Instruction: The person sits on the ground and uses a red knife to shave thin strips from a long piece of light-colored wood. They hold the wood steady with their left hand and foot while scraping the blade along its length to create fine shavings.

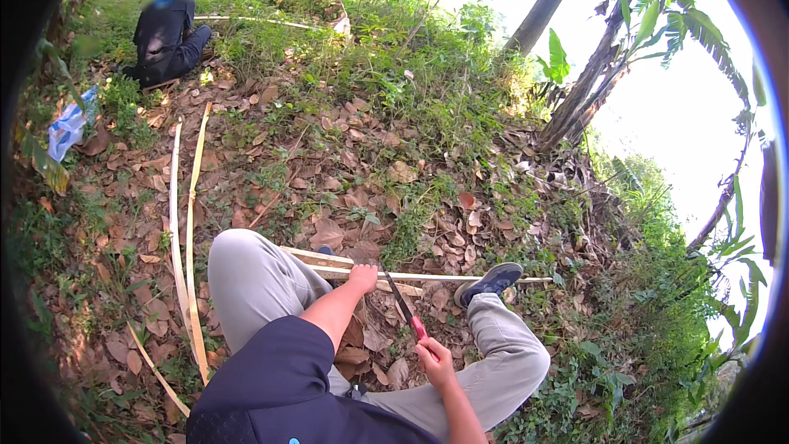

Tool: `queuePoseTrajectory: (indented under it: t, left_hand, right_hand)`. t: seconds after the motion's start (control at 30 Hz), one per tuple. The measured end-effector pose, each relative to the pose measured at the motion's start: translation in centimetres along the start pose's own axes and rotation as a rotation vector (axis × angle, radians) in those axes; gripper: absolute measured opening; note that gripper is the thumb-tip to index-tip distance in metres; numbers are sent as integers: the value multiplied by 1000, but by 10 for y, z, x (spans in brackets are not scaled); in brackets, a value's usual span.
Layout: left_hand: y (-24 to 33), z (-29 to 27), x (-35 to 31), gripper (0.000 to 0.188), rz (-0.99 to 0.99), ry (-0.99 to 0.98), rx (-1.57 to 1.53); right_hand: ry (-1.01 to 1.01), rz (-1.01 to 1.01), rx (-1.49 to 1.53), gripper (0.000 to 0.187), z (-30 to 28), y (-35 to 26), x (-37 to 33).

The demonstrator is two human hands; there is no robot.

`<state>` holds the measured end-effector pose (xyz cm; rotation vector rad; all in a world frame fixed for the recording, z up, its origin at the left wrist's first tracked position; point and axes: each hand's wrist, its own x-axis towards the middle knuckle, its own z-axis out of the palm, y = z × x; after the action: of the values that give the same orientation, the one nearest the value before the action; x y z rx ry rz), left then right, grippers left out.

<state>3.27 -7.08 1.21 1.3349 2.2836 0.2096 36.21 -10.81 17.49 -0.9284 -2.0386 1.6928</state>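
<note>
Right hand (436, 356) closed round the red handle of a knife (404, 304), dark blade slanting forward and to the left. Blade's far end sits at a pale strip (485, 279), just right of the left hand (362, 278); whether it touches, I cannot tell. Left hand clamped on that strip, well apart from the right. Strip lies crosswise in front of the wearer, right end reaching past the right shoe (497, 279). Second strip (413, 290) nearer the body, partly behind the blade. Grey trousers (509, 353), both knees bent outward. Ground (329, 232) covered in dry brown leaves and low green plants. Toward its left edge, beyond the left knee, two long strips (191, 222) side by side; a shorter strip (156, 372) toward the near left corner. Blue-and-white plastic bag (70, 130) farther out along the left edge. Far left corner: another person (164, 33) seated, dark clothes, a thin pole (263, 21) on the ground close by. Far right: leaning trunk (549, 4), broad-leaved plants (559, 57)
</note>
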Motion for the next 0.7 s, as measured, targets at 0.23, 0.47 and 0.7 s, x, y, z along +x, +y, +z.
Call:
queuePoseTrajectory:
  t: [0.23, 0.47, 0.7]
  left_hand:
    - [-8, 15, -4, 33, 61, 175, -24]
    - [-2, 6, -9, 25, 42, 62, -69]
    - [-7, 18, -20, 41, 37, 178, 51]
  right_hand:
    - [30, -106, -192, 8, 19, 10, -18]
    - [80, -61, -105, 7, 54, -32, -3]
    - [118, -12, -100, 13, 75, -73, -5]
